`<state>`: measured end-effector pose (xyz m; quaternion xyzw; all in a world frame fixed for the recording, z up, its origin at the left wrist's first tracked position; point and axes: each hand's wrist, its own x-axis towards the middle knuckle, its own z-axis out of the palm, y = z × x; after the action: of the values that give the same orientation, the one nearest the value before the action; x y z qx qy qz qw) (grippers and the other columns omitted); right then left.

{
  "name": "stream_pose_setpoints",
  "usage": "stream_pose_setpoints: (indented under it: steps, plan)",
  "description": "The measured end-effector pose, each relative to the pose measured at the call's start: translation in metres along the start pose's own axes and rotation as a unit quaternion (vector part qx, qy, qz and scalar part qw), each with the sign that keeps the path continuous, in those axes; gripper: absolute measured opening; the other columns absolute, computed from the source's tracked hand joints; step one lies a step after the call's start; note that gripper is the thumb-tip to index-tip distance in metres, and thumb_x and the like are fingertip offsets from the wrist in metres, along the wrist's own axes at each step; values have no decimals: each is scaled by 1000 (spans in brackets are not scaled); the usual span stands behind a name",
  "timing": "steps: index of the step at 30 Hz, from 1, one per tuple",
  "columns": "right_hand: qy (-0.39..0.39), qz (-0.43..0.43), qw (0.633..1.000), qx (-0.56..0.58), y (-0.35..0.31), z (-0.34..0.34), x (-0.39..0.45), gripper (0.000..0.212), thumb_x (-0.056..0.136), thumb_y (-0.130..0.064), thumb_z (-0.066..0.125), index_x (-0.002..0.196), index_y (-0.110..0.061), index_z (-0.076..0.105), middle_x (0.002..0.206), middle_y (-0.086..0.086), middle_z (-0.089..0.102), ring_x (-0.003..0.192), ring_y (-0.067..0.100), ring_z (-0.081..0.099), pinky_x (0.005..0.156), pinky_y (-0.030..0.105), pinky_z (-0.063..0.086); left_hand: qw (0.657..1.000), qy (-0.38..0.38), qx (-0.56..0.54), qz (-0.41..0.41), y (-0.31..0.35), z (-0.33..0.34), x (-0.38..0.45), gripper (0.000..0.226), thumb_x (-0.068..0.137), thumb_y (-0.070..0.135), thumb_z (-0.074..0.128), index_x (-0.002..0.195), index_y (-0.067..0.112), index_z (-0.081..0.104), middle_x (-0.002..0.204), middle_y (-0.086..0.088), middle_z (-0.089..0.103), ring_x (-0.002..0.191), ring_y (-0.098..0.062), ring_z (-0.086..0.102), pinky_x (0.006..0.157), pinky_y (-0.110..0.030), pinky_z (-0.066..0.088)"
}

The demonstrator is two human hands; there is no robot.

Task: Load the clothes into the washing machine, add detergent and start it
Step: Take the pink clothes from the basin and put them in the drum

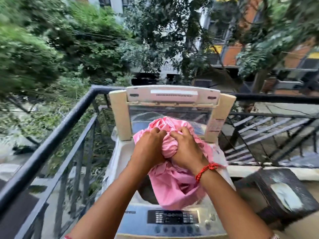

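A top-loading washing machine [172, 219] stands in front of me with its lid [172, 97] raised upright at the back. Over the open drum I hold a bundled pink cloth [174, 183]. My left hand [148, 147] grips the bundle from the left and my right hand [186, 149] grips it from the right, fingers dug into the fabric. The lower folds of the cloth hang down to the front rim, just above the control panel [172, 217]. The drum's inside is mostly hidden by the cloth. No detergent shows.
A black metal railing [57, 135] runs along the left and behind the machine on a balcony. A dark wicker stool or box [283, 192] stands to the right. Trees and buildings lie beyond.
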<state>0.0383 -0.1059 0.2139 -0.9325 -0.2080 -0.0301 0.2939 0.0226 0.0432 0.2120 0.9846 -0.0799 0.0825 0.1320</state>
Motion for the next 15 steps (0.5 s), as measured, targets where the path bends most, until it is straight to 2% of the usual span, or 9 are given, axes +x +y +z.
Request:
stream_pose_setpoints:
  steps: [5, 11, 15]
  plan:
    - [-52, -16, 998, 9, -1, 43, 25, 48, 73, -24, 66, 120, -29, 60, 115, 7, 44, 107, 28, 55, 86, 27, 45, 999, -10, -5, -48, -41, 25, -4, 51, 62, 32, 73, 106, 15, 54, 97, -13, 60, 86, -35, 62, 72, -41, 51]
    - [-124, 7, 992, 0, 29, 99, 39, 51, 69, -26, 58, 121, -27, 57, 120, 12, 43, 116, 35, 50, 97, 36, 46, 994, -60, -19, -90, -67, 78, -2, 49, 63, 28, 72, 108, 16, 54, 101, -12, 60, 91, -34, 61, 76, -42, 52]
    - [-143, 34, 989, -15, 63, 124, 42, 55, 64, -36, 46, 118, -26, 55, 118, 12, 43, 110, 37, 51, 90, 44, 49, 989, -99, -42, -104, -73, 119, 4, 57, 60, 32, 70, 112, 20, 50, 105, -9, 54, 95, -35, 57, 77, -45, 52]
